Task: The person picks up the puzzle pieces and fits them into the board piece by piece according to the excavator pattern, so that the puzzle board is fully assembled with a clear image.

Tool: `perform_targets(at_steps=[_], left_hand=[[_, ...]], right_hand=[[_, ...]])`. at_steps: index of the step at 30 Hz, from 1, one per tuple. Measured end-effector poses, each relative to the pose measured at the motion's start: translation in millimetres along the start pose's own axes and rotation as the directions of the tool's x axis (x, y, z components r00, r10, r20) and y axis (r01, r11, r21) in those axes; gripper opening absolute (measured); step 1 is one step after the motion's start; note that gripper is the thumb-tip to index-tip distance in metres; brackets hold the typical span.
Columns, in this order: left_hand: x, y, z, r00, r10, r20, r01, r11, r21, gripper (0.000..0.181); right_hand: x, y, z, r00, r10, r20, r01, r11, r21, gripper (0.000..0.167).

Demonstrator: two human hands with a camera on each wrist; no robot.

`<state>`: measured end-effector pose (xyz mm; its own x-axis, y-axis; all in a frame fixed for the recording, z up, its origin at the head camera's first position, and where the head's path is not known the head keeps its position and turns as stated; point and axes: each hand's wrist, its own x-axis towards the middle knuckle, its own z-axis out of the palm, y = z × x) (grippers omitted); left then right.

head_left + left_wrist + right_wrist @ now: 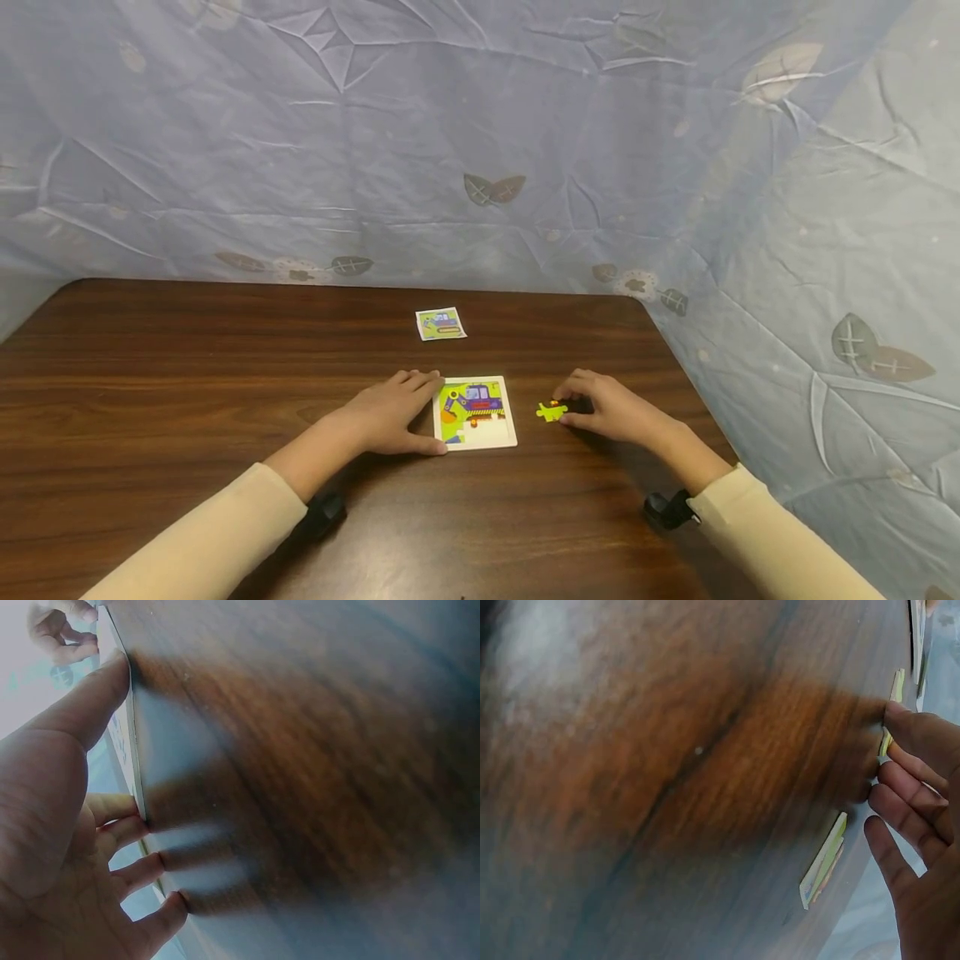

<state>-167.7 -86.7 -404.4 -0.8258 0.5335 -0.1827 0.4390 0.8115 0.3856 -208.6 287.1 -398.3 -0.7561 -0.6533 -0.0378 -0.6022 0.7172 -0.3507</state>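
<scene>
A square jigsaw puzzle tray point(512, 417) with a white rim lies on the table, its upper part filled with a purple digger picture and a white area at lower right. My left hand point(390, 417) is spread at its left side, the thumb touching the lower left corner and the index finger near the upper left one. To the right of the tray, my right hand point(615, 408) pinches a green puzzle piece point(550, 413) between thumb and fingertips, low at the tabletop. In the right wrist view, further puzzle pieces point(825, 862) lie near its little finger.
A small picture card point(441, 324) with a similar digger lies beyond the tray on the brown wooden table point(225, 367). Patterned cloth point(420, 133) hangs behind the table and along its right side.
</scene>
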Motion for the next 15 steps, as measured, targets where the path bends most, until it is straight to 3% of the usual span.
perform_targets(at_steps=[15], left_hand=[[-0.4, -0.8, 1.0, 1.0, -0.001, 0.004, 0.001, 1.0, -0.005, 0.104]], right_hand=[[1.1, 1.4, 1.8, 1.0, 0.002, -0.006, -0.002, 1.0, 0.006, 0.017]])
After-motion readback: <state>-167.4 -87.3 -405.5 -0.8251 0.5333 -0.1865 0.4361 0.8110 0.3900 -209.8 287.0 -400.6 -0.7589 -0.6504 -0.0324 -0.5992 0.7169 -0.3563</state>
